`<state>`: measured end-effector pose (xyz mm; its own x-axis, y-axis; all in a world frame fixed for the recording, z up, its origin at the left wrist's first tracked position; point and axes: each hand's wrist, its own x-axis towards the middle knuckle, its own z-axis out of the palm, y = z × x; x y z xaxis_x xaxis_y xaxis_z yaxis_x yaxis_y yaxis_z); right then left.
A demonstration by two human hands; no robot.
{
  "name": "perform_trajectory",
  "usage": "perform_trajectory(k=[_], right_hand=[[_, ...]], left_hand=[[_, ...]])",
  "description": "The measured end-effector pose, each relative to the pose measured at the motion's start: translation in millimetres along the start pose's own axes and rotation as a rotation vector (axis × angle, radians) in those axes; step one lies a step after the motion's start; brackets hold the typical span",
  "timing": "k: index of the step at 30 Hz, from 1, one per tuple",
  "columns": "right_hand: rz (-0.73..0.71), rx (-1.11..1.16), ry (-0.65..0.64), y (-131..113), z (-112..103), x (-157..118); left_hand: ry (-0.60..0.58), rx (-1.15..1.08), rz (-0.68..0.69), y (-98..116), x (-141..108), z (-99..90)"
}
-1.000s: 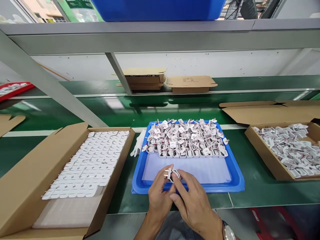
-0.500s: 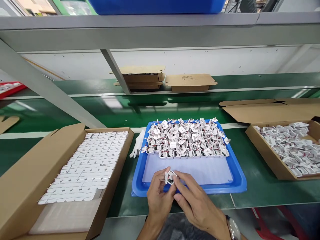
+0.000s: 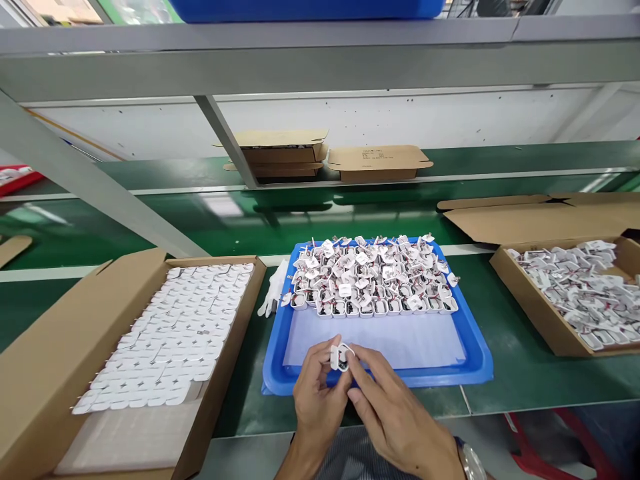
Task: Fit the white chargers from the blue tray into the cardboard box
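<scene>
Centrally, one small white plastic housing, rounded-square, its cavity showing dark and reddish parts (image 3: 343,357), with a flat white cover piece (image 3: 334,358) at its left side; held above the near edge of a blue plastic tray (image 3: 477,360).

Left hand (image 3: 320,397), bare: fingers closed on the housing and cover piece from the left.

Right hand (image 3: 395,413), bare: fingers loosely extended, one fingertip touching the housing's right side, thumb apart below; silver-coloured wristwatch (image 3: 470,460) at the wrist.

Tray contents: white sheet (image 3: 375,340), bare toward the near side; upon the far part, a crowded batch of open white housings with loose covers and reddish wires (image 3: 373,273), the front ones in a row.

Left of tray: white glove (image 3: 273,290), just beside it; then an open brown cardboard box (image 3: 237,340), holding close rows of white units (image 3: 170,333) above a pale translucent layer (image 3: 130,433).

Right of tray: second open brown cardboard box (image 3: 530,307), filled with jumbled white wired pieces (image 3: 585,287).

Support: green table (image 3: 250,407) under tray, glove and both boxes.

Behind: two brown cartons, left (image 3: 287,155) and right (image 3: 377,175), side by side; overhead, blue plastic bin (image 3: 305,8) on a grey frame (image 3: 305,70).
</scene>
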<state>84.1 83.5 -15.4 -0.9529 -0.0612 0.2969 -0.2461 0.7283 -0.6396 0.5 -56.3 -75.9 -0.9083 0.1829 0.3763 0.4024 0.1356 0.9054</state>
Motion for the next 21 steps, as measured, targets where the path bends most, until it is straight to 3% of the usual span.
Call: perform_trajectory(k=[4,7,9,11,13,15,18,21], right_hand=[[-0.081,-0.123,0.037,2,9,-2],[-0.051,-0.175,0.044,-2,13,2],[0.008,-0.070,0.041,0,9,4],[0.104,0.203,0.035,8,-1,5],[0.237,0.577,0.067,22,-14,6],[0.339,0.856,0.126,38,-25,8],[0.334,0.966,0.045,52,-33,13],[0.274,1.024,-0.117,51,-32,16]], left_hand=[[0.004,-0.021,-0.006,1,1,2.4],[-0.011,-0.019,0.035,-2,1,2.6],[-0.021,-0.012,0.058,-2,3,0.4],[-0.058,-0.020,0.050,3,7,-4.7],[-0.205,-0.100,-0.030,15,11,-12.2],[-0.453,-0.260,-0.182,30,16,-20.4],[-0.777,-0.527,-0.420,50,19,-28.1],[-0.925,-0.671,-0.561,59,20,-27.4]])
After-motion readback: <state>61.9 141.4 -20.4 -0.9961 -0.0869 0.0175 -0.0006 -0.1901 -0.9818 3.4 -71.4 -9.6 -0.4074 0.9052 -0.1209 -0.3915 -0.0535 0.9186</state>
